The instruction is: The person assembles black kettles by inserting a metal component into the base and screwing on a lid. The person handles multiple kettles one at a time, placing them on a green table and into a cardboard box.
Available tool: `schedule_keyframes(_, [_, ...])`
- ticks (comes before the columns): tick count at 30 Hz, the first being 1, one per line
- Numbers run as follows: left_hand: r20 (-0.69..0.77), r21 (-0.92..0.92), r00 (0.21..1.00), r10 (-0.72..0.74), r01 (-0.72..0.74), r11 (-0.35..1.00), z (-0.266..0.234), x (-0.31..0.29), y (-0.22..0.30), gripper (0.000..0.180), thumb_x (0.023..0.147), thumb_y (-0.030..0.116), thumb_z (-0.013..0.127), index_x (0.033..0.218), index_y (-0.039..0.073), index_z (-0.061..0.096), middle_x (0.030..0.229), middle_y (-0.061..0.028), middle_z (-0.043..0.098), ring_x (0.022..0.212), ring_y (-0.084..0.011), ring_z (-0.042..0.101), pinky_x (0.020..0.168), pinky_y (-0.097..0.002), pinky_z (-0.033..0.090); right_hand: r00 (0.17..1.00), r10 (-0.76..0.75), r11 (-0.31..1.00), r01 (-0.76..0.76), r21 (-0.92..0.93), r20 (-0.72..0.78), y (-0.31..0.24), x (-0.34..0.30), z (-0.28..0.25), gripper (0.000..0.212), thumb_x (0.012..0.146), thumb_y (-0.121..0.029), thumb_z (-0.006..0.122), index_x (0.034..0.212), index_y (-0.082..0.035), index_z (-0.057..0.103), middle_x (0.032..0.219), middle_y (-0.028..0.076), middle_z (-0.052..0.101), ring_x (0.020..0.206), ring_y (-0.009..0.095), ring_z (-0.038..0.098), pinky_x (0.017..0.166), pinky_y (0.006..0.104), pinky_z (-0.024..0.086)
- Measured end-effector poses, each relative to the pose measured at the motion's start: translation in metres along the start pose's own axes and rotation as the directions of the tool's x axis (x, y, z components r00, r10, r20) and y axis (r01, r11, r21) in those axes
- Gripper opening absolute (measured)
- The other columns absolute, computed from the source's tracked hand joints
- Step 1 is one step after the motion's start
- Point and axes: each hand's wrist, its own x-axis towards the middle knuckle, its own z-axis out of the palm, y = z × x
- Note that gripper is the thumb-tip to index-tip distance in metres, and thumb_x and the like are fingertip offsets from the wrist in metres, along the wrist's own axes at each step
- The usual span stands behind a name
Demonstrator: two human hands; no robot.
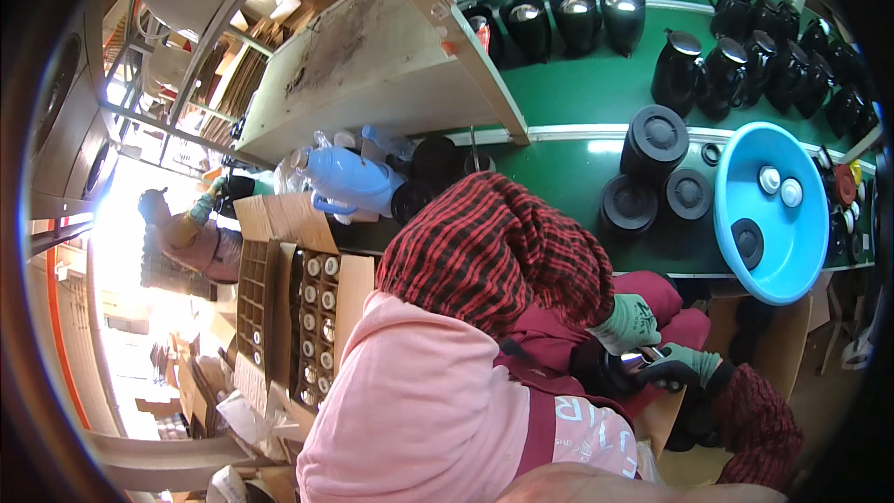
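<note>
In my lap lies a dark, rounded vessel (596,369) with a shiny metal part (635,360) at its end, probably one of the black jugs; its far side is hidden. My left hand (626,324), in a pale green glove, is closed over the metal part from above. My right hand (678,368), in a green glove with dark fingers, is closed at the same end, close to the left hand. Its fingers are curled around a small piece that I cannot make out clearly. Both forearms wear red and black checked sleeves.
A green bench (568,172) holds black round containers (655,140), a blue basin (818,214) with white caps and a black disc, and rows of black jugs (678,73). A light blue flask (349,177) stands left, near a divided carton (317,317). Another person (191,237) works at far left.
</note>
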Motion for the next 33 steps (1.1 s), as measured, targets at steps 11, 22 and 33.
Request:
schedule_keyframes(11, [0.077,0.341,0.497,0.865,-0.828,0.445,-0.007,0.096,-0.035,0.017,0.085,0.029,0.062,0.099,0.02,0.064,0.098,-0.0033,0.068,0.09,-0.0283,0.07,0.068,-0.0445,0.055,0.892,-0.02,0.229,0.443,0.867,-0.451,0.049,0.062,0.129,0.027,0.089,-0.019,0.067,0.07,-0.017,0.048,0.059,-0.004,0.041,0.047,0.012,0.04,0.044,0.0264,0.034])
schedule_keyframes(22, [-0.526,0.179,0.748,0.404,-0.367,0.913,-0.006,0.045,-0.03,0.077,0.067,0.016,0.078,0.14,0.011,0.053,0.131,-0.018,0.056,0.124,-0.0384,0.053,0.102,-0.0451,0.044,0.772,-0.072,0.757,0.454,0.469,-0.631,0.043,-0.025,0.095,0.034,0.098,-0.037,0.061,0.087,-0.006,0.07,0.072,0.008,0.072,0.055,0.018,0.065,0.049,0.0275,0.05])
schedule_keyframes(33, [-0.562,-0.374,0.824,0.068,-0.327,0.868,0.076,-0.053,0.017,0.094,0.055,0.028,0.097,0.138,0.016,0.055,0.156,-0.0249,0.035,0.142,-0.0482,0.036,0.119,-0.0524,0.034,0.425,-0.389,0.823,-0.24,-0.516,-0.817,0.007,0.07,-0.145,0.053,0.084,-0.052,0.066,0.099,-0.002,0.074,0.097,0.019,0.075,0.091,0.034,0.071,0.083,0.0424,0.055])
